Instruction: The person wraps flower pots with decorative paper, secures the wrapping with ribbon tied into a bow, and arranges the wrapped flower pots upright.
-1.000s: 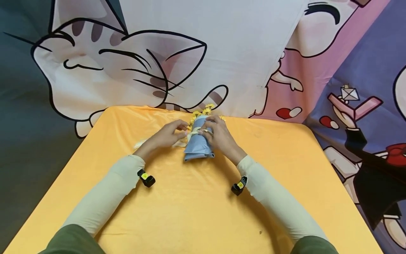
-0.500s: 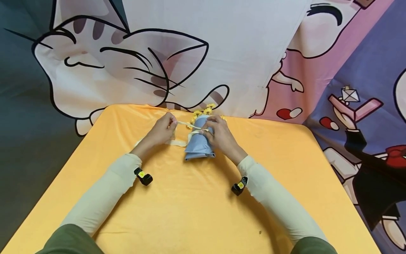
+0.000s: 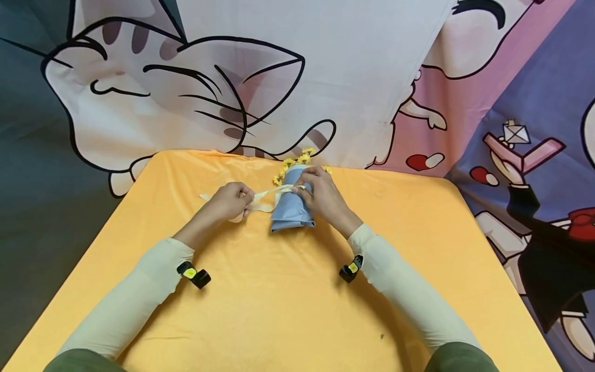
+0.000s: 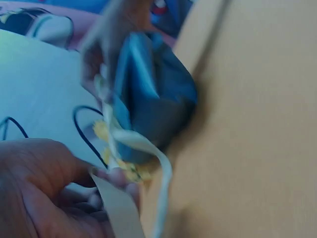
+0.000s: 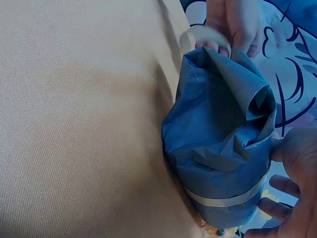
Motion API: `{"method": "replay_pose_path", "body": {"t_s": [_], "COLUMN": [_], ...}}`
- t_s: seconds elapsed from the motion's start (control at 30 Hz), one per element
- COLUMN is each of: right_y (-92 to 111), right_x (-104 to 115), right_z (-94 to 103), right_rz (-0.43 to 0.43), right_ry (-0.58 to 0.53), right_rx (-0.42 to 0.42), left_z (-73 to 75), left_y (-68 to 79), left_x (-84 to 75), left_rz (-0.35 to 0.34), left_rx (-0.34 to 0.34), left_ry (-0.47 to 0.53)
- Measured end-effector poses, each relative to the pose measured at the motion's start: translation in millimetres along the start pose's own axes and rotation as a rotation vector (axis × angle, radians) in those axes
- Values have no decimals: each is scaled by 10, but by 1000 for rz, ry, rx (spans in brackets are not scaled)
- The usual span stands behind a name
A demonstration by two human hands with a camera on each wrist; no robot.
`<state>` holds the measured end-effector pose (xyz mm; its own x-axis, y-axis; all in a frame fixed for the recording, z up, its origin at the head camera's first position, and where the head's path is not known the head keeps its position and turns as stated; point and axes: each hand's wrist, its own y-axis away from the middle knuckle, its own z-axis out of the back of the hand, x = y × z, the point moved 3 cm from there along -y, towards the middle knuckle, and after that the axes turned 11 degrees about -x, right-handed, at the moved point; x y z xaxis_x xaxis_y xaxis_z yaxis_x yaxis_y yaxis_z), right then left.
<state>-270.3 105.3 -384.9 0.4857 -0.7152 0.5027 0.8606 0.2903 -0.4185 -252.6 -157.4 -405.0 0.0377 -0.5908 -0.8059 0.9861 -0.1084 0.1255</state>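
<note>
A bouquet wrapped in blue paper (image 3: 291, 211) lies on the yellow cloth, its yellow flowers (image 3: 303, 158) pointing away. A cream ribbon (image 5: 223, 201) circles the wrapping. My left hand (image 3: 231, 200), left of the bouquet, pinches the ribbon (image 4: 119, 204) and draws a length of it out sideways; a loose loop hangs below in the left wrist view. On the right side of the wrapping, my right hand (image 3: 322, 197) pinches the ribbon against the paper between thumb and fingers. The paper's folded lower end (image 5: 218, 94) gapes toward me.
Yellow cloth (image 3: 279, 299) covers the table. Behind it hangs a white curtain (image 3: 353, 77) with a cartoon cat, and a purple printed one (image 3: 525, 93) stands to the right. A ribbon tail (image 3: 204, 197) shows beyond the left wrist.
My left hand has gone from beside the wrapping up and left with the ribbon, then lower and further left. My right hand has stayed at the bouquet.
</note>
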Motion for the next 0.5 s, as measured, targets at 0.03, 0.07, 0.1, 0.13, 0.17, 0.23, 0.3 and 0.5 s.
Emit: {"method": "replay_pose_path", "body": {"t_s": [0.03, 0.07, 0.1, 0.13, 0.17, 0.23, 0.3, 0.5], "right_y": [-1, -1, 0, 1, 2, 4, 2, 3], "right_x": [2, 4, 6, 9, 11, 13, 16, 6], "right_z": [1, 3, 5, 5, 5, 1, -6, -13], "right_rz": [-1, -1, -1, 0, 3, 11, 20, 23], "right_ry": [3, 5, 6, 5, 7, 9, 10, 8], "right_rx": [0, 0, 0, 1, 1, 2, 6, 16], "left_z": [-9, -21, -41, -61, -86, -135, -177, -366], "left_y": [38, 79, 118, 160, 203, 290, 384, 624], "left_x": [-36, -75, -117, -165, -216, -330, -467, -832], "left_rz": [17, 36, 49, 57, 62, 65, 43, -46], "left_rx": [42, 88, 132, 178, 222, 292, 338, 453], "left_ry": [35, 76, 117, 155, 188, 215, 213, 201]}}
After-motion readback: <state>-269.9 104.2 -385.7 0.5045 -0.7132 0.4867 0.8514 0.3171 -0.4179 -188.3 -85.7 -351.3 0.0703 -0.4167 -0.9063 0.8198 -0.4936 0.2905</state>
